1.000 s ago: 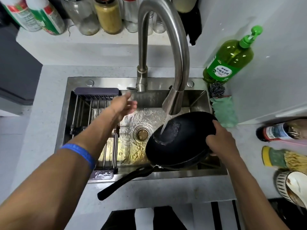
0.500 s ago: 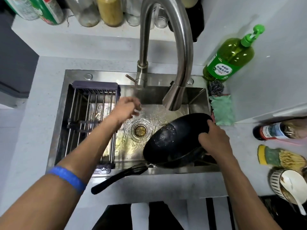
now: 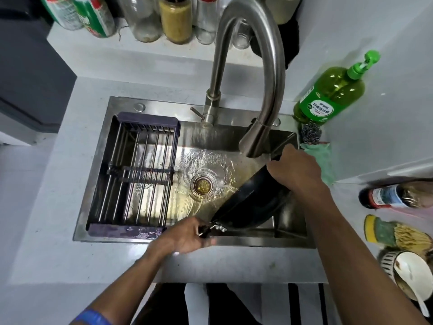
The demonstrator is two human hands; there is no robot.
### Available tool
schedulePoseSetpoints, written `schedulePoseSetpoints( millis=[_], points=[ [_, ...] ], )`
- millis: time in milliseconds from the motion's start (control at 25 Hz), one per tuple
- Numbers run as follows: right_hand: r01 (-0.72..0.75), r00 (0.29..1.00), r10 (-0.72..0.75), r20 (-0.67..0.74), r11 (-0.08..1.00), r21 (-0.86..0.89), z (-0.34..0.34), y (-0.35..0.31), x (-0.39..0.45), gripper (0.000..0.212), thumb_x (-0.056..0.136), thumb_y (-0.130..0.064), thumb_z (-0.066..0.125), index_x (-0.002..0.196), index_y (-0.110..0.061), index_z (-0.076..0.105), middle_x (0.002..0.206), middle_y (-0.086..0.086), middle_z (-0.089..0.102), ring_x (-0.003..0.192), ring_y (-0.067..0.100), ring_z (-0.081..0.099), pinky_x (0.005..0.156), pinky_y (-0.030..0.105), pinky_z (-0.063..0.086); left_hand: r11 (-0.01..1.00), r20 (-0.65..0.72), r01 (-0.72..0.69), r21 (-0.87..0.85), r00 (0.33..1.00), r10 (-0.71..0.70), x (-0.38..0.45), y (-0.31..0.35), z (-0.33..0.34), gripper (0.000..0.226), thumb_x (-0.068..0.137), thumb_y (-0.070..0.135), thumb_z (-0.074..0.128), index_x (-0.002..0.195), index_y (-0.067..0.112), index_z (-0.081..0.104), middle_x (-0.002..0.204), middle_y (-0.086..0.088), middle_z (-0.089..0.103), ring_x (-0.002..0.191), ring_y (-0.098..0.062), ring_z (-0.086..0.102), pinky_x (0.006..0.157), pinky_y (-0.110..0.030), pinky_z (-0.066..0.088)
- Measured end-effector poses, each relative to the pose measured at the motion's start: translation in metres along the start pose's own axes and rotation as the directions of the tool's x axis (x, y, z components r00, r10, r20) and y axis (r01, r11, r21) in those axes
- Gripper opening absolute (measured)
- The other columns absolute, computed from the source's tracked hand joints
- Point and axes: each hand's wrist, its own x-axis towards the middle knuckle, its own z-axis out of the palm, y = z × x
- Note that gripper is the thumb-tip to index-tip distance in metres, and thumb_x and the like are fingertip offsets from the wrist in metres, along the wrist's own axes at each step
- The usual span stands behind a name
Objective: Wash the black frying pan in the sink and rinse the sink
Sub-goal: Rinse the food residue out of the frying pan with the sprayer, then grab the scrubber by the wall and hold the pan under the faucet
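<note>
Where it reached sinkward, left hand (image 3: pixel 185 238) now grips pan (image 3: pixel 248 202) handle

Two bare forearms reached in from the bottom edge, with no sleeves on either arm. The left hand (image 3: pixel 185 239) and the right hand (image 3: pixel 295 168) wore no gloves or rings that could be made out. A blue wristband (image 3: pixel 93 317) circled the left forearm. Dark trousers (image 3: pixel 173 306) showed between the arms.

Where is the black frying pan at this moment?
The black frying pan is tilted steeply in the right part of the sink, right of the drain, held by the left hand and right hand.
</note>
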Motion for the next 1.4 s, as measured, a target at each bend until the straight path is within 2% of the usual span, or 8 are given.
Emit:
schedulePoseSetpoints(
  millis=[160, 280, 400, 680, 880, 1040, 1240, 1400],
  points=[
    [0.163, 0.983, -0.151, -0.106, 0.980, 0.117, 0.005, 0.004, -0.007, 0.064, 0.088, -0.028, 0.054, 0.149, -0.025, 0.035, 0.144, 0.007, 0.053, 0.129, 0.034, 0.050, 0.094, 0.044, 0.042, 0.914, -0.078, 0.023, 0.405, 0.997, 0.010, 0.000, -0.005, -0.009, 0.042, 0.076, 0.066, 0.067, 0.065, 0.027, 0.055, 0.079, -0.002, 0.066, 0.076, -0.019, 0.066, 0.063, -0.028, 0.049],
    [0.483, 0.864, -0.443, -0.239, 0.593, 0.644, -0.003, -0.011, -0.018, 0.078, 0.078, -0.003, 0.053, 0.146, -0.040, 0.046, 0.139, -0.014, 0.059, 0.126, 0.015, 0.057, 0.105, 0.046, 0.048, 0.812, -0.285, 0.098, 0.575, 0.954, 0.087, -0.004, -0.009, 0.002, 0.037, 0.078, 0.060, 0.067, 0.072, 0.028, 0.049, 0.079, 0.003, 0.066, 0.074, -0.020, 0.065, 0.060, -0.025, 0.038],
    [0.573, 0.780, -0.562, -0.273, 0.468, 0.673, -0.005, -0.034, -0.037, 0.087, 0.073, 0.002, 0.047, 0.137, -0.056, 0.048, 0.123, -0.044, 0.057, 0.112, -0.015, 0.057, 0.092, 0.012, 0.048, 0.819, -0.426, 0.179, 0.545, 0.901, 0.086, -0.010, -0.010, 0.007, 0.030, 0.079, 0.058, 0.064, 0.076, 0.030, 0.053, 0.082, 0.004, 0.071, 0.078, -0.020, 0.068, 0.059, -0.024, 0.038],
    [0.606, 0.639, -0.769, -0.017, 0.490, 0.627, 0.024, -0.115, -0.031, 0.094, 0.079, 0.007, 0.042, 0.155, -0.045, 0.024, 0.163, -0.013, 0.027, 0.131, -0.013, 0.030, 0.100, 0.005, 0.031, 0.836, -0.591, 0.338, 0.433, 0.806, -0.019, 0.009, 0.006, 0.018, 0.039, 0.078, 0.057, 0.062, 0.089, 0.020, 0.061, 0.085, 0.001, 0.071, 0.076, -0.020, 0.067, 0.063, -0.027, 0.046],
    [0.331, 0.938, -0.315, -0.146, 0.685, 0.649, 0.039, -0.011, 0.011, 0.058, 0.085, 0.008, 0.047, 0.132, -0.021, 0.064, 0.129, -0.002, 0.066, 0.118, 0.009, 0.059, 0.107, 0.034, 0.047, 0.796, -0.601, 0.337, 0.503, 0.798, 0.042, 0.011, 0.030, 0.014, 0.032, 0.079, 0.044, 0.062, 0.096, 0.018, 0.059, 0.085, -0.002, 0.070, 0.077, -0.023, 0.068, 0.067, -0.031, 0.050],
    [0.214, 0.920, 0.060, -0.387, 0.752, 0.624, -0.030, 0.066, 0.056, 0.037, 0.083, 0.003, 0.054, 0.111, -0.010, 0.075, 0.109, 0.011, 0.075, 0.103, 0.026, 0.069, 0.097, 0.031, 0.050, 0.734, -0.599, 0.302, 0.608, 0.781, 0.175, -0.017, 0.078, 0.008, 0.030, 0.072, 0.044, 0.063, 0.095, 0.025, 0.058, 0.080, 0.001, 0.070, 0.072, -0.022, 0.068, 0.058, -0.031, 0.046],
    [0.382, 0.733, 0.034, -0.679, 0.806, 0.452, -0.166, 0.078, 0.151, 0.042, 0.091, -0.013, 0.044, 0.128, -0.010, 0.062, 0.134, 0.014, 0.061, 0.122, 0.035, 0.054, 0.103, 0.034, 0.038, 0.617, -0.620, 0.351, 0.704, 0.727, 0.294, -0.042, 0.178, -0.008, 0.035, 0.076, 0.050, 0.061, 0.102, 0.027, 0.057, 0.090, 0.000, 0.070, 0.084, -0.022, 0.068, 0.064, -0.032, 0.045],
    [0.305, 0.938, -0.217, -0.269, 0.886, 0.349, -0.198, 0.088, 0.225, 0.037, 0.104, -0.016, 0.042, 0.136, -0.009, 0.059, 0.143, 0.015, 0.057, 0.132, 0.032, 0.050, 0.114, 0.036, 0.036, 0.593, -0.640, 0.370, 0.715, 0.688, 0.342, -0.050, 0.229, -0.026, 0.033, 0.074, 0.050, 0.062, 0.098, 0.027, 0.059, 0.091, 0.001, 0.068, 0.086, -0.024, 0.066, 0.063, -0.031, 0.037]
  ],
)
